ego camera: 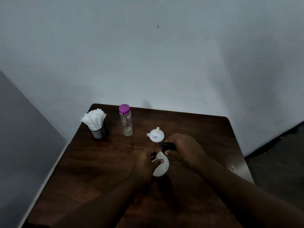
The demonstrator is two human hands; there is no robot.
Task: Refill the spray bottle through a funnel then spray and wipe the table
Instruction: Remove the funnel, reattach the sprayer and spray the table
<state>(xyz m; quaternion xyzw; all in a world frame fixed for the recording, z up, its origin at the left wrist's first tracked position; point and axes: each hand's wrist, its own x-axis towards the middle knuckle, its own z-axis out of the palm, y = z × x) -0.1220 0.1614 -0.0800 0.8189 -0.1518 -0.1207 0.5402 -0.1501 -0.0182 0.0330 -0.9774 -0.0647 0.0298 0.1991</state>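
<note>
A small translucent white spray bottle (162,167) is held tilted over the middle of the dark wooden table (102,170). My left hand (144,163) wraps around its body. My right hand (184,148) grips its black spray head (168,146) at the bottle's top. A white funnel (155,135) lies upside down on the table just beyond my hands, spout pointing up. Further back and to the left stands a clear water bottle (126,120) with a purple cap.
A black mesh cup holding white paper napkins (96,124) stands at the table's back left corner. A pale wall runs behind the table, another surface along its left edge. The floor drops away to the right.
</note>
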